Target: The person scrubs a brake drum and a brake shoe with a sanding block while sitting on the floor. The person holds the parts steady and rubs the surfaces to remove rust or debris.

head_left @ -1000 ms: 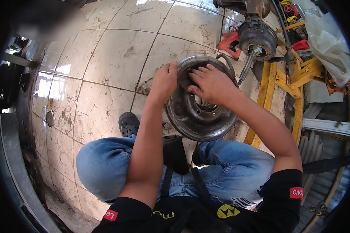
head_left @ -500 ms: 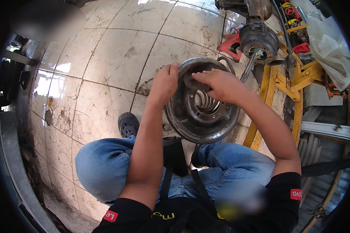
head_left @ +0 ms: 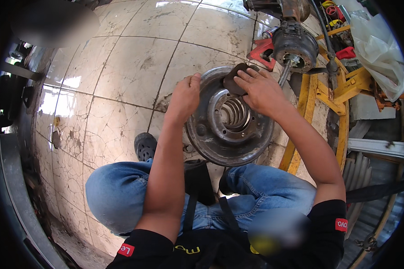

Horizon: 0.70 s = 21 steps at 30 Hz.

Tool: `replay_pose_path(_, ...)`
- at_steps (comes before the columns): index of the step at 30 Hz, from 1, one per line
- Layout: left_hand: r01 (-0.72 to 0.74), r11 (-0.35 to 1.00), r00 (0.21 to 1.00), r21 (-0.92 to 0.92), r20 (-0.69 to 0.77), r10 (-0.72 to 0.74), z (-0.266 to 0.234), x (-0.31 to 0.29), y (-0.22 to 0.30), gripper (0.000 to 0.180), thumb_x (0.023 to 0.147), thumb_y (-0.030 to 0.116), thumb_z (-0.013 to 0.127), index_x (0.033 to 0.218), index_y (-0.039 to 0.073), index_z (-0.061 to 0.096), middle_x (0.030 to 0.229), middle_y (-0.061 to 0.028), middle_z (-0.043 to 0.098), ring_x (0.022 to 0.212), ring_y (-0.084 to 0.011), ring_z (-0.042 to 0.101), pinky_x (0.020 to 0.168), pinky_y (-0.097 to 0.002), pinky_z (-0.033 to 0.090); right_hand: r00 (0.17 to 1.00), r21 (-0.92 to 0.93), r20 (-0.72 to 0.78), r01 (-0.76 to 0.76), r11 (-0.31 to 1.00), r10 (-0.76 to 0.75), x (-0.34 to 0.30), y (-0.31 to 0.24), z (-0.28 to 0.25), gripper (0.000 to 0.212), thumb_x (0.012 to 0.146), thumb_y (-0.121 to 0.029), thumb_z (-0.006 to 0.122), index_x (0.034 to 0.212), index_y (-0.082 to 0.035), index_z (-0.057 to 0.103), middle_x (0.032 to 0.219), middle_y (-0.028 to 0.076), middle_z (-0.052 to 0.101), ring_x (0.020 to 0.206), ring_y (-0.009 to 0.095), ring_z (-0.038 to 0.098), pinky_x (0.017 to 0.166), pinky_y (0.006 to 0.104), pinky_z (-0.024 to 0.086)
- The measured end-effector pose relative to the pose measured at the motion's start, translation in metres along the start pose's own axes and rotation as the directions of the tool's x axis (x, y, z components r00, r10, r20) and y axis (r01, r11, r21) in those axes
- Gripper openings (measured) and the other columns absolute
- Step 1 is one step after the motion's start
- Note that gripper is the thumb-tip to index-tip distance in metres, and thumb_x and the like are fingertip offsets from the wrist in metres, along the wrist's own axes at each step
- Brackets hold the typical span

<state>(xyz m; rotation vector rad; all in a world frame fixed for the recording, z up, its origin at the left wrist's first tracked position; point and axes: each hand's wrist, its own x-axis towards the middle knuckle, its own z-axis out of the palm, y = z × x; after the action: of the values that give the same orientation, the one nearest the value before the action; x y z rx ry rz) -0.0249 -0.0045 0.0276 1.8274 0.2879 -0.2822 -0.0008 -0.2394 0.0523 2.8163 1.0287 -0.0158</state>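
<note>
A dark metal brake drum (head_left: 211,143) stands tilted in front of my knees, its inside facing me. Through its round centre hole show the turns of a coil spring (head_left: 233,114). My left hand (head_left: 186,96) grips the drum's left rim, with the fingers together over the edge. At the upper right of the drum, my right hand (head_left: 261,92) holds a dark brown piece of sandpaper (head_left: 233,81) against the inner surface. Its fingers lie over the sheet, and the thumb is partly hidden.
Beyond the drum are an axle hub with a shaft (head_left: 294,49) and a red jack stand (head_left: 262,54). A yellow steel frame (head_left: 306,116) runs along the right, near a plastic sheet (head_left: 377,54). Cracked floor tiles (head_left: 116,107) spread to the left.
My right hand has moved up and slightly right along the drum's inside, and more of the sandpaper shows. The drum has shifted slightly left in view, with my left hand still on its rim.
</note>
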Motion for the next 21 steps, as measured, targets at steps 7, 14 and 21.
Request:
replay_pose_path(7, -0.01, 0.999, 0.999, -0.044, 0.032, 0.011, 0.003, 0.002, -0.007, 0.063, 0.102, 0.044, 0.046, 0.133, -0.01, 0.05, 0.124, -0.0227, 0.062, 0.118, -0.0289, 0.057, 0.103, -0.0341, 0.041, 0.999, -0.033, 0.044, -0.011, 0.999, 0.012, -0.01, -0.008, 0.005, 0.055, 0.097, -0.044, 0.044, 0.141, -0.011, 0.05, 0.149, 0.013, 0.045, 0.14, 0.031, 0.037, 0.116, 0.0464, 0.025)
replay_pose_path(14, -0.081, 0.983, 0.997, 0.166, 0.03, 0.077, -0.001, 0.004, -0.006, 0.056, 0.101, 0.041, 0.05, 0.122, -0.01, 0.056, 0.111, -0.0246, 0.066, 0.107, -0.029, 0.061, 0.093, -0.0383, 0.045, 0.993, -0.071, -0.043, -0.112, 0.991, 0.109, -0.009, -0.025, 0.018, 0.068, 0.097, -0.061, 0.034, 0.141, -0.012, 0.05, 0.151, 0.012, 0.043, 0.142, 0.03, 0.035, 0.118, 0.0483, 0.018)
replay_pose_path(21, -0.109, 0.954, 0.993, 0.279, -0.014, 0.118, 0.0, 0.001, -0.002, 0.056, 0.099, 0.042, 0.05, 0.124, -0.007, 0.057, 0.111, -0.0315, 0.064, 0.11, -0.0441, 0.06, 0.094, -0.0433, 0.046, 0.988, -0.026, 0.108, -0.105, 0.994, 0.107, -0.019, -0.02, 0.0, 0.068, 0.099, -0.06, 0.03, 0.141, -0.011, 0.05, 0.149, 0.007, 0.045, 0.142, 0.028, 0.035, 0.119, 0.0511, 0.015)
